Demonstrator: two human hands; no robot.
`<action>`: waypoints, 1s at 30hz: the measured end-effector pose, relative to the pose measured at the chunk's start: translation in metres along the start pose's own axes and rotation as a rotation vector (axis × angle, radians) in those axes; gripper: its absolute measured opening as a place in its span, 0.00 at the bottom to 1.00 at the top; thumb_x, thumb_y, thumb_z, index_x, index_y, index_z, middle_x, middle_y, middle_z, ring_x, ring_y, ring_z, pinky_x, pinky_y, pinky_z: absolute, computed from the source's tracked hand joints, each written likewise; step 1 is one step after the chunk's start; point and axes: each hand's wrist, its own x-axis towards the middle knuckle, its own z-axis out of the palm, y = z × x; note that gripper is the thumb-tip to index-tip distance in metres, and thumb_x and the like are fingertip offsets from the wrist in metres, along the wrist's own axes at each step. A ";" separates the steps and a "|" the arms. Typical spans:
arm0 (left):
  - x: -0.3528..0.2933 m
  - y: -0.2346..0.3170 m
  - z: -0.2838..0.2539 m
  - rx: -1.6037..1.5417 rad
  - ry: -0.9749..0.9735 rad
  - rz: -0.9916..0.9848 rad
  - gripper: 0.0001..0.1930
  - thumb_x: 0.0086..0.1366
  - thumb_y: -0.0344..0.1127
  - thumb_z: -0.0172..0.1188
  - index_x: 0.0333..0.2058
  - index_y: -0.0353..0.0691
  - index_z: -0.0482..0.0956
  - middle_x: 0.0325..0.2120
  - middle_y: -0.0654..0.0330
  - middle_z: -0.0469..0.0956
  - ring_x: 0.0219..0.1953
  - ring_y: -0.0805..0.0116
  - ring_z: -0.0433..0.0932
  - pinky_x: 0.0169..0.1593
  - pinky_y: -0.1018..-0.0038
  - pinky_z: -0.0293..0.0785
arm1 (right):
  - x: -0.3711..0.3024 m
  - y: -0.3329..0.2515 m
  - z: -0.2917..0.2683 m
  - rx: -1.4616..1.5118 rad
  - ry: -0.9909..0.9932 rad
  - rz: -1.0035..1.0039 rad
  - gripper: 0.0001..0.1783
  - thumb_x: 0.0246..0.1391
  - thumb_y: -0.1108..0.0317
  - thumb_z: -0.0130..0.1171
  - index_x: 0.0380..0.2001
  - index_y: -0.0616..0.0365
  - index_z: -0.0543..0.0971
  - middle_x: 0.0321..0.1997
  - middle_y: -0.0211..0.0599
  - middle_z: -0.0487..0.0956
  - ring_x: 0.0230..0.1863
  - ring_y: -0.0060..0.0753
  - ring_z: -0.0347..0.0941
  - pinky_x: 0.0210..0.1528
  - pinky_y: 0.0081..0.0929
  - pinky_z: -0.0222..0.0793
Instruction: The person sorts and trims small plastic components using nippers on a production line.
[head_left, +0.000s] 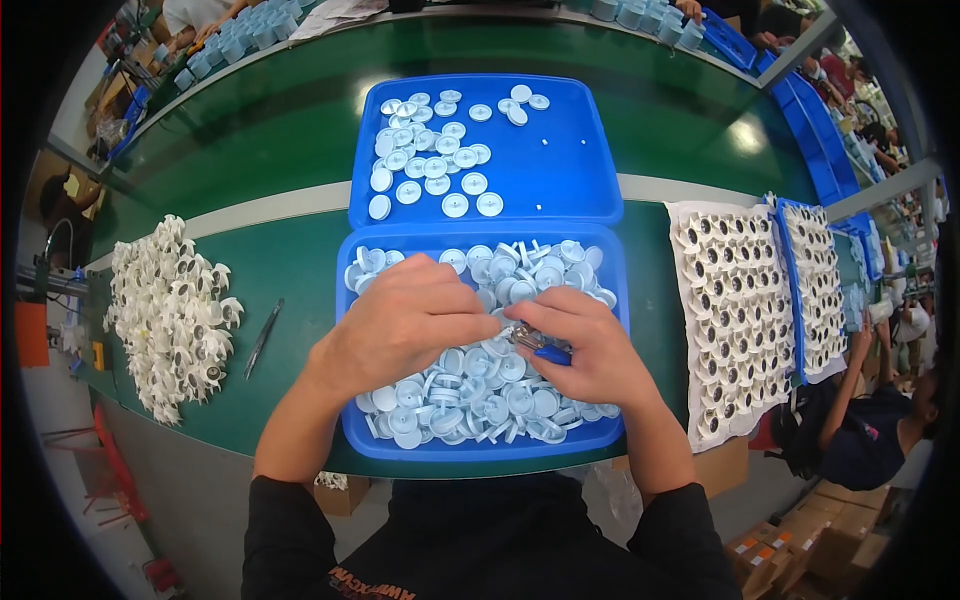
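Observation:
Over a blue tray [482, 452] heaped with pale blue round plastic pieces [440, 400], both of my hands come together. In my right hand [600, 350] is a pair of small cutting pliers [553, 354] with blue grips, its metal jaws pointing toward the left fingertips. My left hand [405, 312] is closed in a pinch right at the jaws. What lies between those fingers is mostly hidden; a pale blue bit shows there, but I cannot tell if it is a held piece.
Behind stands a second blue tray [565, 170] with scattered pale blue discs [437, 167]. Tweezers [264, 338] lie left, beside a pile of white finned parts [170, 310]. At right, similar parts stand in rows on a cloth [740, 310]. A person [880, 430] works at far right.

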 end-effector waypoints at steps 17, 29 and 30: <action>-0.010 -0.020 -0.004 0.059 -0.159 -0.235 0.13 0.61 0.24 0.71 0.45 0.37 0.87 0.39 0.58 0.85 0.43 0.55 0.82 0.46 0.63 0.74 | 0.000 -0.004 0.004 -0.297 0.112 0.023 0.27 0.48 0.73 0.76 0.54 0.54 0.84 0.34 0.38 0.80 0.34 0.47 0.79 0.34 0.38 0.74; -0.015 -0.031 0.040 0.496 -0.075 -0.550 0.18 0.58 0.36 0.78 0.44 0.36 0.85 0.40 0.57 0.83 0.46 0.53 0.82 0.52 0.60 0.77 | -0.002 -0.006 0.001 -0.350 0.066 0.108 0.32 0.46 0.70 0.75 0.59 0.51 0.82 0.41 0.35 0.76 0.44 0.42 0.76 0.48 0.39 0.67; -0.017 -0.036 0.040 0.462 -0.058 -0.505 0.17 0.57 0.36 0.78 0.42 0.37 0.85 0.41 0.57 0.84 0.46 0.53 0.83 0.51 0.60 0.78 | -0.002 -0.005 0.000 -0.356 0.068 0.107 0.32 0.46 0.70 0.75 0.59 0.51 0.82 0.41 0.35 0.76 0.44 0.42 0.76 0.48 0.39 0.67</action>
